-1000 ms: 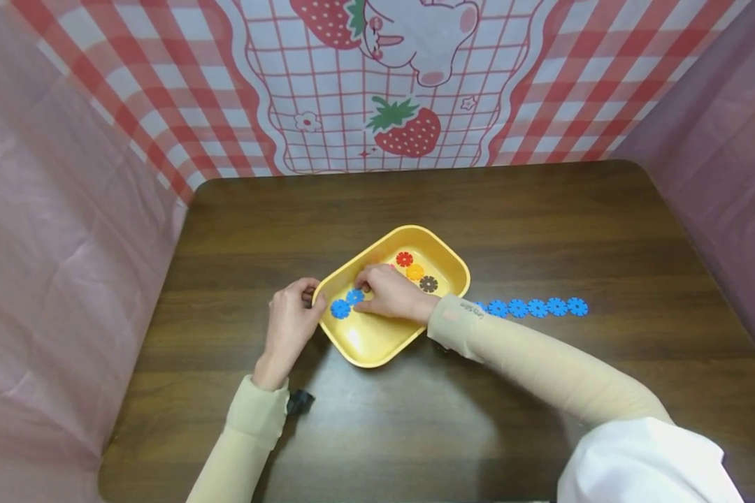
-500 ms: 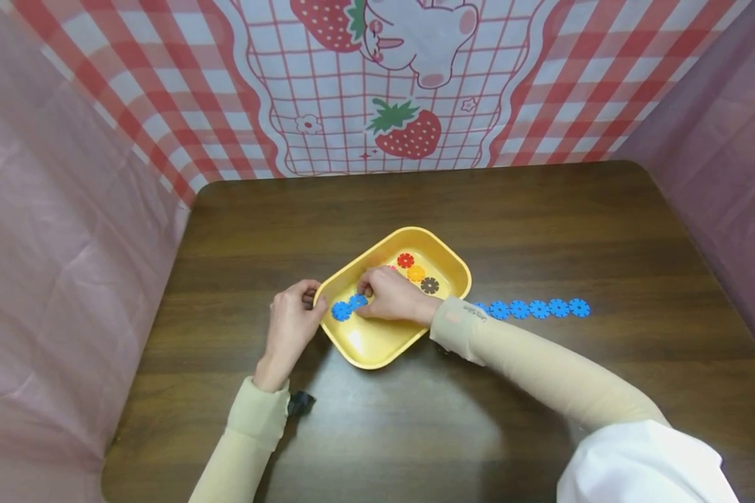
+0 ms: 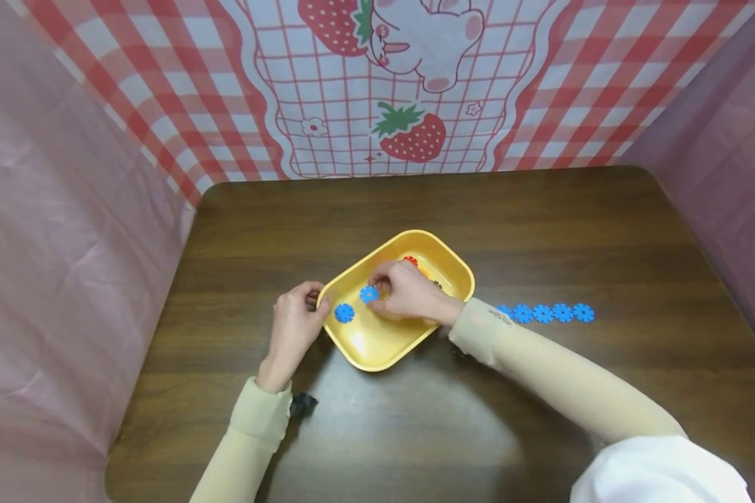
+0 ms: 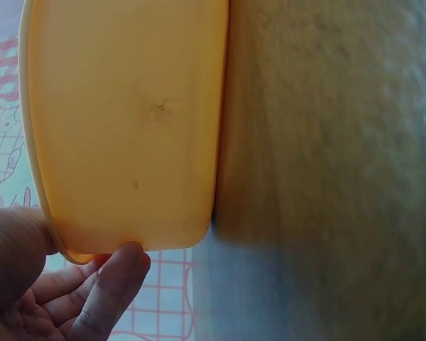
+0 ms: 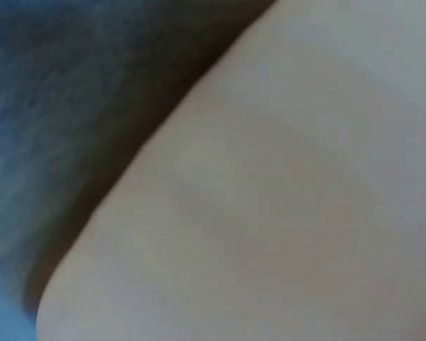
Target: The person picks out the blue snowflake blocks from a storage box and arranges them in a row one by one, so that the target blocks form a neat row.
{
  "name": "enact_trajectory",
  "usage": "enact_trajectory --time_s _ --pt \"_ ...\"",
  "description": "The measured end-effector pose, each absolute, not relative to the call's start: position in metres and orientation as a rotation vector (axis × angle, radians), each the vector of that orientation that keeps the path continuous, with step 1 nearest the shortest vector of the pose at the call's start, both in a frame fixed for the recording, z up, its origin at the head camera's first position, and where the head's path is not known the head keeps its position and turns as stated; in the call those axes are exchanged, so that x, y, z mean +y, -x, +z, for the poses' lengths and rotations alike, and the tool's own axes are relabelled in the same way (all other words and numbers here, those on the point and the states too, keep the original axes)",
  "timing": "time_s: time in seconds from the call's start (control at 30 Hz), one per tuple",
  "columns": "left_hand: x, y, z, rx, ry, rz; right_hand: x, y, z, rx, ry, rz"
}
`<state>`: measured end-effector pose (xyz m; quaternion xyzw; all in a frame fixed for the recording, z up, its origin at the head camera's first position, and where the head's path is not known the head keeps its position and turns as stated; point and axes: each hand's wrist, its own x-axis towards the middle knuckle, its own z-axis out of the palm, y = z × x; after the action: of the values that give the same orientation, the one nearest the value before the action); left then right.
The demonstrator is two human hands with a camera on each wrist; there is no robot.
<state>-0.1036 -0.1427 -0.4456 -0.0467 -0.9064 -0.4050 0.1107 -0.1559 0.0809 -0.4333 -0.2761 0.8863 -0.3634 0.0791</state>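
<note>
Compared with half a second ago, the right hand is sitting farther to the right, and the small, round, notched blue plastic disc it is pinching is now staying clear of the second blue disc, which is lying on the floor of the rounded rectangular yellow plastic basin. From my remote seat, I am seeing the held disc inside that basin's left half. The left hand is gripping the basin's rim at its left corner. The right wrist view is showing me only a blurred close surface, so I am judging that pinch from the head view.

I am worrying that the disc could slip, since only fingertips seem to be holding its edge. Pressure on the rim could tip the basin on the brown wooden desk. The beige right sleeve is partly covering the row of blue discs, so a dropping forearm could disturb it.
</note>
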Motion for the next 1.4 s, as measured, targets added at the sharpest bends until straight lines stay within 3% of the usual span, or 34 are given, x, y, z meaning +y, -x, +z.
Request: enact_trajectory --time_s 0.37,1.4 --pt "-0.142 0.103 -0.447 -2.666 0.124 -1.201 0.115 0.152 -0.406 2.697 0.907 -1.171" --pt "-0.143 0.103 -0.445 -2.676 0.141 -1.184 0.245 0.13 -0.374 2.98 0.647 -1.052"
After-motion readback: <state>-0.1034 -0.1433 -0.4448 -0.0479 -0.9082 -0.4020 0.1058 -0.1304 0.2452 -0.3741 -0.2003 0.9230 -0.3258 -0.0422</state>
